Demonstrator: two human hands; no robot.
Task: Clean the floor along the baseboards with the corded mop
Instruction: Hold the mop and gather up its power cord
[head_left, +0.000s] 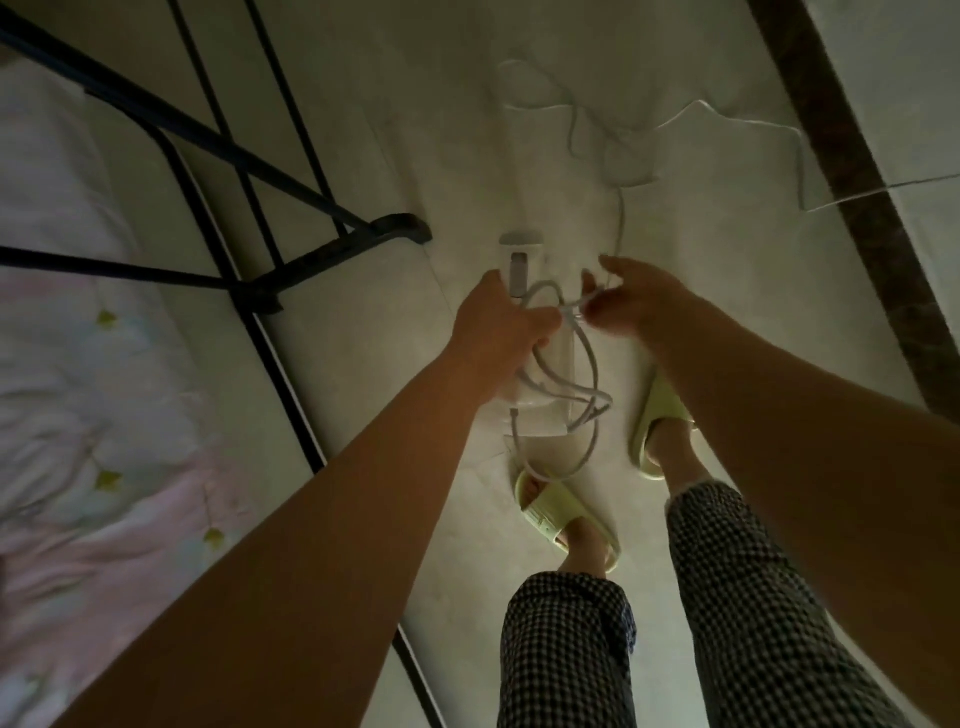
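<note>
My mop and its cord are white; my slippers pale yellow-green, my trousers black-and-white checked, the baseboard dark brown, the bed frame black, the bedsheet pink and white.

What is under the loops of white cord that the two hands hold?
Under the cord loops stands the white mop body, above pale floor. The left hand covers part of it; its head is unclear.

I see bare forearms, checked dark-and-white trousers, and pale yellow-green open-toed slide sandals on both feet.
</note>
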